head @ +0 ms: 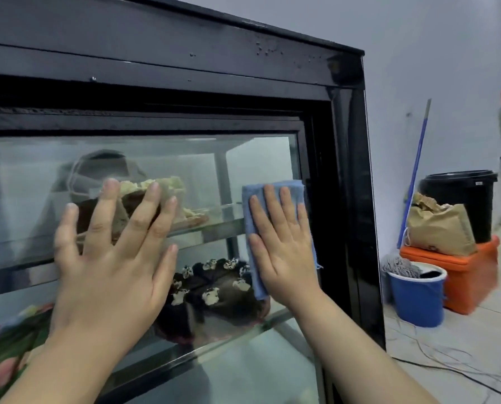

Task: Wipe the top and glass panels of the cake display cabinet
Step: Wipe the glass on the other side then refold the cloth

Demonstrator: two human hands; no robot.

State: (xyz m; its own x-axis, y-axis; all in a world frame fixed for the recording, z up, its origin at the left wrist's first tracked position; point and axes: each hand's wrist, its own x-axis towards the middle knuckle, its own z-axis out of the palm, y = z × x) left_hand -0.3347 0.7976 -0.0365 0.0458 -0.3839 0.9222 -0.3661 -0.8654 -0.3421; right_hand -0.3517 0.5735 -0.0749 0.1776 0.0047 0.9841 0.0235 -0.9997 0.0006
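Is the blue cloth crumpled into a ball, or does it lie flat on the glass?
Flat. The blue cloth shows as an even rectangle against the glass panel, under the straight fingers of the right hand.

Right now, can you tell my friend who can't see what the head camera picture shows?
A person's right hand presses a blue cloth on the glass panel of a black cake display cabinet, while the left hand rests open on the glass. Cakes sit inside.

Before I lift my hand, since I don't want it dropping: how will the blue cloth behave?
Probably floppy: the cloth looks thin and lies flat against the glass under the right hand. Likely light, since straight fingers alone pin it there. Let go and it would probably slide down.
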